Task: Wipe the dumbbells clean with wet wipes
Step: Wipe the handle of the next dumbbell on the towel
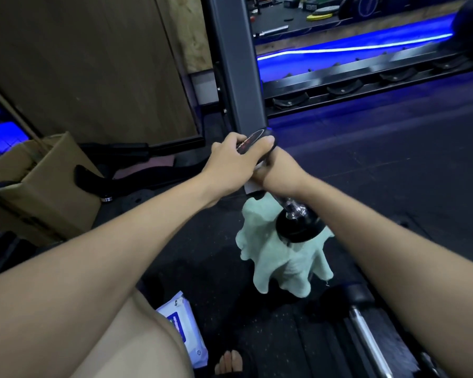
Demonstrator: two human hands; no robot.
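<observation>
**Dumbbell held up over dark gym floor**

At 7 o'clock a wet-wipe pack lies on black rubber flooring. Centre: the left hand curls over the dumbbell top; the right hand grips its handle, green cloth hanging. At 12, a grey upright; at 2, blue-lit rack.

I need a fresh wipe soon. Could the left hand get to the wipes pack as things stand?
Probably not yet: the left hand grips the dumbbell. The pack lies uncovered on the floor beside the leg.
</observation>
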